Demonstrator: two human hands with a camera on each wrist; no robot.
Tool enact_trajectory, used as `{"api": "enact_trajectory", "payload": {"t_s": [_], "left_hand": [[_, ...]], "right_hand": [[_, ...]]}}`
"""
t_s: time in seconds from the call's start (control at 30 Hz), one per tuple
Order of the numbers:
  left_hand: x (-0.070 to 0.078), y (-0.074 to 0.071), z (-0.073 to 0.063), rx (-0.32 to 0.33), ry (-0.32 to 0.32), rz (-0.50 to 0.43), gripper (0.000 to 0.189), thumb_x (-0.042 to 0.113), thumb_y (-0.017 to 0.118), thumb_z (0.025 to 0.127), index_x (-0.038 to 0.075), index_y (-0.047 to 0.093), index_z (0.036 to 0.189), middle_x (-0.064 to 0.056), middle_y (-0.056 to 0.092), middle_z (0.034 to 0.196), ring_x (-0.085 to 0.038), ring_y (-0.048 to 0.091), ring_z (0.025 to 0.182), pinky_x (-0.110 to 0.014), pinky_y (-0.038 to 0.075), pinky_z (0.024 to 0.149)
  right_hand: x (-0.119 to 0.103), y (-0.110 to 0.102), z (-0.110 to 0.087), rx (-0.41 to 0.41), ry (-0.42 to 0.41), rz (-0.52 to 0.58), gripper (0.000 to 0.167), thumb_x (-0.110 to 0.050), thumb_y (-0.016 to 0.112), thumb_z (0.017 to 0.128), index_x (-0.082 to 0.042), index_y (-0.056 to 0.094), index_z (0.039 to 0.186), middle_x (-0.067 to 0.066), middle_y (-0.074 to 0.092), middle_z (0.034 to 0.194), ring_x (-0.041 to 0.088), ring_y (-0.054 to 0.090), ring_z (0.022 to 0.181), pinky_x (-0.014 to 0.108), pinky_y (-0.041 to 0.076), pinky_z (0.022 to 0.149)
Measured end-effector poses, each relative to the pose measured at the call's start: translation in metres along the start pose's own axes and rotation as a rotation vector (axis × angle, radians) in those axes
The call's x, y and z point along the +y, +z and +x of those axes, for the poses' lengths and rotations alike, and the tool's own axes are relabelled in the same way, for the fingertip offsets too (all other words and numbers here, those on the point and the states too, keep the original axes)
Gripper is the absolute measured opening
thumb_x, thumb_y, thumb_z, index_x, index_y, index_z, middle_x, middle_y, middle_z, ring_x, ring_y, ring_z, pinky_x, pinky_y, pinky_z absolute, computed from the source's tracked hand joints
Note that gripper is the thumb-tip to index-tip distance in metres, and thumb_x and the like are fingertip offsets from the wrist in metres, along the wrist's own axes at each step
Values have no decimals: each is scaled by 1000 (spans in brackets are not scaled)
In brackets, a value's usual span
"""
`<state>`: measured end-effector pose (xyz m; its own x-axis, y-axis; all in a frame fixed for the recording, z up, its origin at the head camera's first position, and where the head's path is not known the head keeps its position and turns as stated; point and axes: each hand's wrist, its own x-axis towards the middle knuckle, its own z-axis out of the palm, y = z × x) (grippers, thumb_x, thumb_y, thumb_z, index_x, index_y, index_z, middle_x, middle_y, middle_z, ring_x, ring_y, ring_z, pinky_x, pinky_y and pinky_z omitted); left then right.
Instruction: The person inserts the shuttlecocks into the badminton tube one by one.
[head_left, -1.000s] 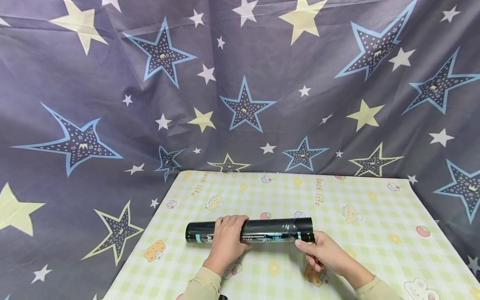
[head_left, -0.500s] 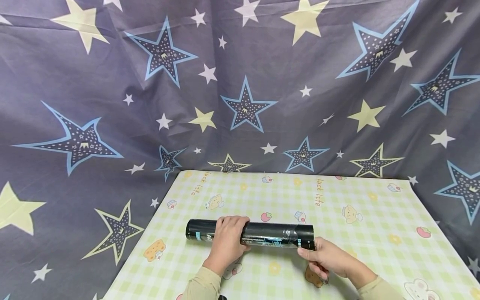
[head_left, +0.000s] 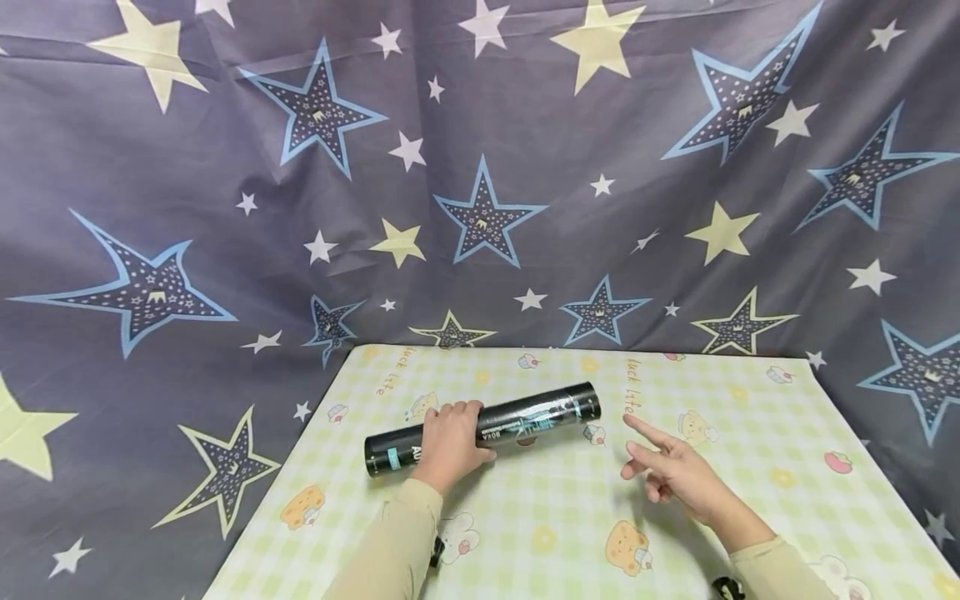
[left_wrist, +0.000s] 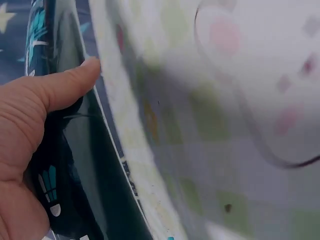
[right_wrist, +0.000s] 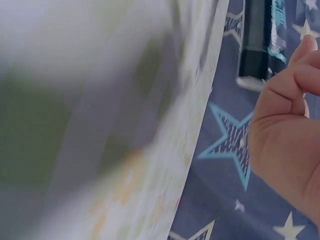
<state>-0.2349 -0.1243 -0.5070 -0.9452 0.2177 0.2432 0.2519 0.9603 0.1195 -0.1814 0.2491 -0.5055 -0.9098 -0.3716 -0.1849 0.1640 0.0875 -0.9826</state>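
Note:
A black shuttlecock tube (head_left: 536, 418) with blue and white print slants over the table, its right end higher in the head view. My left hand (head_left: 452, 446) grips it around the left half, thumb along the near side. A printed shuttlecock shows on the tube (left_wrist: 92, 165) below that thumb in the left wrist view. To the right of the tube's end, my right hand (head_left: 678, 475) is held apart from it with the index finger extended and nothing in it. In the right wrist view, the tube's end (right_wrist: 252, 55) appears beyond the right hand (right_wrist: 290, 130).
A table (head_left: 570, 500) is covered by a green-checked cloth printed with cartoon animals and fruit. Behind it hangs a grey curtain (head_left: 480, 125) with stars. Small dark items show beside the left sleeve (head_left: 397, 533) and the right sleeve (head_left: 780, 571).
My right hand has let go of the tube's right end and moved off to the right. That end has swung up and away, while my left hand keeps its grip.

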Motion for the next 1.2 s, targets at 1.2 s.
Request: {"api": "enact_trajectory", "payload": {"t_s": [1.2], "left_hand": [[13,43,64,-108,-111,136,95,72,86,77,5,60,140,-15,73,119,-36,68,112,-54,53,102]], "right_hand": [[20,-46,-22,59,97,-50,71,-40,55,112,2,31,165,-2,77,97,4,61,59,20,42,50]]}}
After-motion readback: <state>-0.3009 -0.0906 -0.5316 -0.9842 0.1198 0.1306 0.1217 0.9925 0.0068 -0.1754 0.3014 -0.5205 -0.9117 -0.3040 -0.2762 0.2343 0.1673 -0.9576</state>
